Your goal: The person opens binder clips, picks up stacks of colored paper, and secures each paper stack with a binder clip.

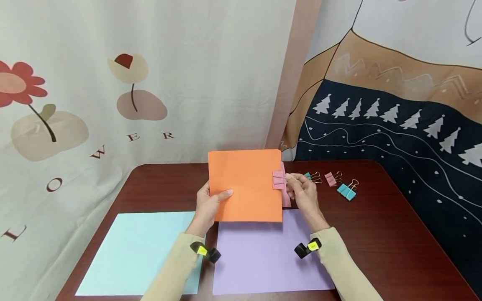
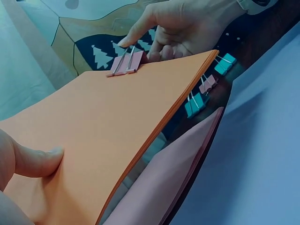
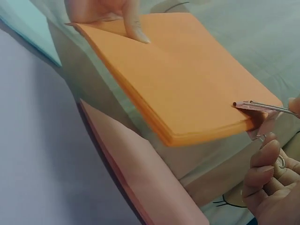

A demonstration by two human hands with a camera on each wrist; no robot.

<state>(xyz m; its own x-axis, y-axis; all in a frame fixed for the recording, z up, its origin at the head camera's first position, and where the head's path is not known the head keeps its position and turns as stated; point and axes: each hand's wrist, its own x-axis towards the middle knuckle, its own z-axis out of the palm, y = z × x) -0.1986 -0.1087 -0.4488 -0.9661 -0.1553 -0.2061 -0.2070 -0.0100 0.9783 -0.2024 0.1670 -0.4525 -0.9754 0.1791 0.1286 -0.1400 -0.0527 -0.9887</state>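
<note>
Gripping orange stack [image 3: 154, 79] by its upper-left end with left hand [image 3: 108, 10]. Pinching clip [image 3: 244, 105] near stack's right corner with right hand [image 3: 275, 187]. Seeing pink paper [image 3: 145, 168] below-left of stack, lavender sheet [image 3: 33, 131] farther left, cyan sheet [image 3: 32, 26] upper-left.

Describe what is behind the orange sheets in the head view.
Pink paper shows past the right edge of the orange sheets; its remainder and part of the table are covered.
</note>
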